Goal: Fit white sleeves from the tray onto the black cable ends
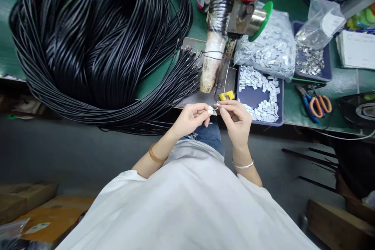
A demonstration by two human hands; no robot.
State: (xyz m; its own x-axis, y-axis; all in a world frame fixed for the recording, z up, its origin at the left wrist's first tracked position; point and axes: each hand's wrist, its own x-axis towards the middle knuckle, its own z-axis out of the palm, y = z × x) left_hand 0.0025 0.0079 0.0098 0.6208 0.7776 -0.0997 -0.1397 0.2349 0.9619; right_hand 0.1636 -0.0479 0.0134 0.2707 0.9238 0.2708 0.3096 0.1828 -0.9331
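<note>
My left hand [191, 118] and my right hand [237, 119] meet at the table's front edge, thumbs and forefingers pinched. White material [211, 111] shows at the left fingertips; whether it is a held piece or a finger wrap I cannot tell. Between the two sets of fingertips is a tiny thin dark piece, too small to name. Just beyond them sits a yellow block [226, 95] below a strand of solder wire [225, 80]. Close to my right hand stands a blue tray [281, 103] of small white pieces [268, 111].
Big coils of black cable [117, 47] cover the left side, their stripped ends by a wrapped duct [211, 58]. A solder spool [259, 21] hangs beside it. Rightward lie a bag of white pieces [268, 43], a bin of metal parts [310, 60], pliers [309, 103] and scissors [320, 105].
</note>
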